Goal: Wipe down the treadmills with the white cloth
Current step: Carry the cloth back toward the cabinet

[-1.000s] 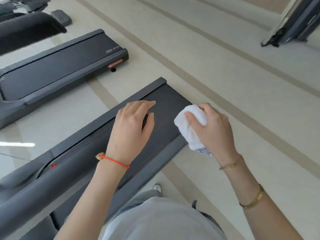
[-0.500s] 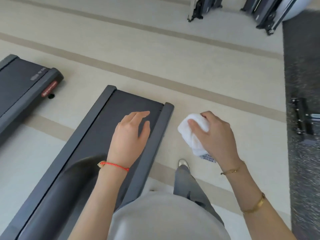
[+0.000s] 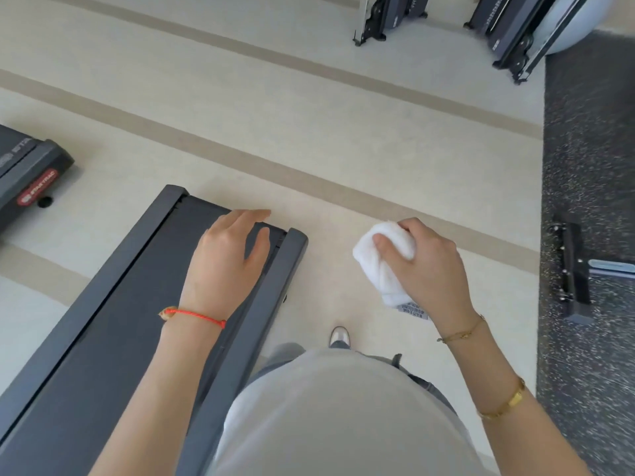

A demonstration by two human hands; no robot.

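Head view: right hand [image 3: 429, 266] fingers clamp the bunched white cloth [image 3: 385, 262] beside the dark grey treadmill deck [image 3: 113, 314], left hand [image 3: 226, 259] fingers relaxed apart above it, so a wipe could miss.

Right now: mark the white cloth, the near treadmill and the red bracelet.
white cloth [image 3: 381, 255]: head view, on the bunched middle, gripped by the right hand [image 3: 436, 269].
near treadmill [image 3: 113, 324]: head view, on the bare dark belt.
red bracelet [image 3: 197, 317]: head view, on the cord across the left wrist.
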